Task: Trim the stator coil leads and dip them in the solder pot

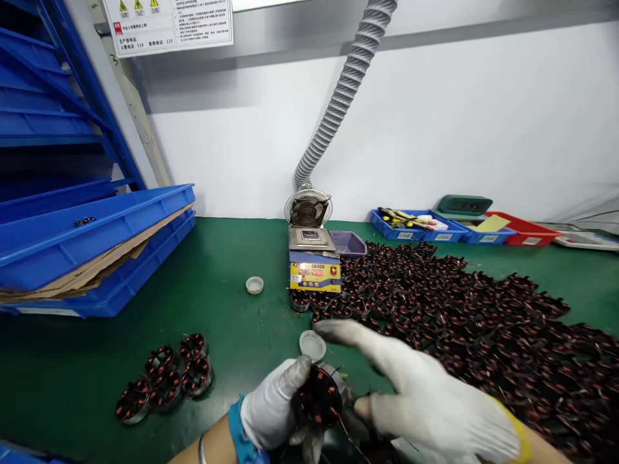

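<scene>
My left hand (278, 403), in a white glove with grey fingertips, is closed around a round black stator with copper windings (319, 396) at the bottom centre. Thin wires hang from its right side. To its right is my right hand (411, 386), gloved in white with a yellow cuff, its index finger stretched out and its thumb apart beside the held stator. Its lower fingers are partly hidden. A small white dish (313, 345) stands just beyond the held stator. Several similar stators (167, 385) stand in a group at the lower left.
Many stators (464, 316) cover the right of the green table (217, 258). A yellow-and-blue solder pot (315, 274) stands at the centre under a grey hose (345, 84). Another dish (254, 285) is left of it. Blue trays (106, 225) are stacked left; tool bins (403, 225) line the back.
</scene>
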`<state>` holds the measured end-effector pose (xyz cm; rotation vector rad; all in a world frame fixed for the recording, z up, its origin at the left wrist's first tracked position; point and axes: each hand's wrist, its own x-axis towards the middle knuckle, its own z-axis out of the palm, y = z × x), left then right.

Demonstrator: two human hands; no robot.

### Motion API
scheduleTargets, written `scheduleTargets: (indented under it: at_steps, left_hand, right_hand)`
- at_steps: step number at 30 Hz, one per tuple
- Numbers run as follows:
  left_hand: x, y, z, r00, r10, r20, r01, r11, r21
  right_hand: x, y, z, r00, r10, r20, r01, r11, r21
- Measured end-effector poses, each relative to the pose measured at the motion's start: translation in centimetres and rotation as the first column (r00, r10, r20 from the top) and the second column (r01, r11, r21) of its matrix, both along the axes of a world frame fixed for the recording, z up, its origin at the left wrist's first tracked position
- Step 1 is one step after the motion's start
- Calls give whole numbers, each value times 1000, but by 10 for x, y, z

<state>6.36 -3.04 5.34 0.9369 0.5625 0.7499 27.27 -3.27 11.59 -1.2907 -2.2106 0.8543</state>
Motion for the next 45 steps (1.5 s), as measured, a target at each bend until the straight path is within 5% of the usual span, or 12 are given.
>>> scheduleTargets:
  at_steps: [2, 4, 9, 12, 15, 19, 22, 26, 31, 35, 40, 45]
  left_hand:
    - [-1, -2, 2, 1000, -18, -18, 18, 999, 36]
    - [-3, -2, 9, 999, -24, -35, 26, 997, 68]
    - [-3, 0, 33, 975, 101, -196, -24, 932, 361]
    - [-1, -3, 33, 859, 236, -455, -14, 898, 441]
    - [-7, -4, 31, 768, 171, -617, 42, 948, 316]
    - [-25, 3, 41, 822, -104, -560, 125, 992, -2]
    - [-34, 14, 46, 860, 105, -500, -95, 994, 45]
    - [-32, 26, 35, 822, 443, -359, -415, 896, 154]
    - [-30, 28, 27, 813, 521, -260, -496, 854, 160]
    - [-32, 25, 26, 818, 534, -212, -511, 845, 156]
    - [-32, 24, 24, 811, 549, -201, -522, 835, 174]
    - [-32, 24, 26, 821, 536, -199, -506, 843, 181]
  right_hand:
    - [-9, -5, -14, 984, 154, 84, -151, 988, -42]
    - [-14, -9, -25, 965, 243, 94, -250, 965, 76]
    - [-15, -9, -38, 991, 64, 116, -120, 804, 582]
    - [-15, -5, -36, 989, -32, 146, -87, 671, 736]
    - [-14, -3, -31, 979, -82, 186, -100, 604, 790]
    - [-6, 2, -25, 966, -124, 227, -114, 584, 804]
    - [0, 14, -26, 959, -158, 237, -108, 568, 816]
    - [4, 40, -42, 934, -154, 324, -178, 585, 791]
    - [-2, 57, -58, 847, -106, 521, -256, 777, 575]
    - [-16, 55, -47, 744, -102, 660, -240, 882, 407]
    - [-37, 49, -24, 538, -91, 838, -316, 900, 301]
    - [-46, 51, -27, 498, -129, 858, -349, 876, 334]
